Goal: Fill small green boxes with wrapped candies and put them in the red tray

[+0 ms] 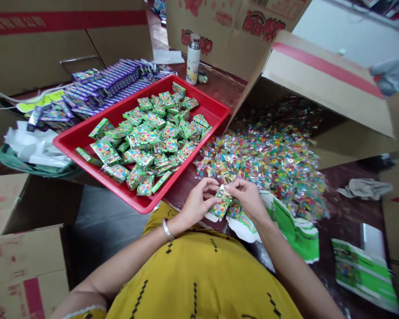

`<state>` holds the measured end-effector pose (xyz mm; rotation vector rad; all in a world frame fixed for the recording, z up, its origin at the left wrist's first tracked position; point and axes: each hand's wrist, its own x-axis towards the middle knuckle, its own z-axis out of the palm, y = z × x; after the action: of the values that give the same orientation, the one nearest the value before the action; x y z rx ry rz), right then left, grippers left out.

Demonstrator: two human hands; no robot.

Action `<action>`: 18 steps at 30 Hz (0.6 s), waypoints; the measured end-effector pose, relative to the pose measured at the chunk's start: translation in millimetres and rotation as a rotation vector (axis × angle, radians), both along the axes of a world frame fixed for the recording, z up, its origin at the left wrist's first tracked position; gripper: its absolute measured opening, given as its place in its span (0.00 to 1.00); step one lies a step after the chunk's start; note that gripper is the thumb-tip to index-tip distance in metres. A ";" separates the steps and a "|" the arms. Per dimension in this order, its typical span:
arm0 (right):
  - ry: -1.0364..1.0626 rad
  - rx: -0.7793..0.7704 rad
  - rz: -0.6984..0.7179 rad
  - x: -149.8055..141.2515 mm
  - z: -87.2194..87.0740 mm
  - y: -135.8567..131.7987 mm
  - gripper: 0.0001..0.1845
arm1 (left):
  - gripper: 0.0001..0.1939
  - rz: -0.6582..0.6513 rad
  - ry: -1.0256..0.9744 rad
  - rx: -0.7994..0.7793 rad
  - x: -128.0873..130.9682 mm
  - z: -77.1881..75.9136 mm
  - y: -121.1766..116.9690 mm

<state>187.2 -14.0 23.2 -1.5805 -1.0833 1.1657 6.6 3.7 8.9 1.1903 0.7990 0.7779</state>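
Both my hands hold one small green printed box point(221, 206) close to my body, just above the table's near edge. My left hand point(197, 201) grips its left side with fingers curled, a metal bangle on the wrist. My right hand point(248, 196) pinches the box's white top flap. A heap of small clear packets with colourful contents point(269, 161) lies right behind my hands. A red tray point(199, 103) to the left is filled with several finished green boxes point(153, 137).
Flat green box blanks point(295, 228) lie by my right forearm, with more point(364, 272) further right. Purple boxes point(109, 84) are stacked behind the tray. A white flask point(193, 59) stands at the back. An open carton point(319, 84) lies on its side; more cartons stand left.
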 end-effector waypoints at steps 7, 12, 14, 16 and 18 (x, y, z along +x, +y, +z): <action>-0.196 0.152 0.047 -9.2 5.7 -11.9 0.14 | 0.22 -0.032 -0.009 0.041 -2.6 0.7 -1.2; -0.119 0.140 0.172 -9.3 0.7 -32.9 0.08 | 0.14 -0.026 0.019 0.025 -12.8 -11.3 -8.6; -0.096 0.077 0.269 -7.5 -1.0 -39.4 0.08 | 0.11 -0.043 0.011 -0.022 -18.8 -21.4 -15.0; -0.057 -0.023 0.398 -6.4 -1.8 -42.9 0.09 | 0.11 -0.060 -0.001 -0.109 -24.9 -30.7 -21.3; 0.039 -0.136 0.479 -7.4 -3.0 -43.8 0.13 | 0.12 -0.061 -0.011 -0.183 -30.5 -35.9 -24.9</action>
<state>179.8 -57.8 20.2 -1.4307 -1.4296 1.6070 -23.9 -21.2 -27.0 1.0409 0.8031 0.6466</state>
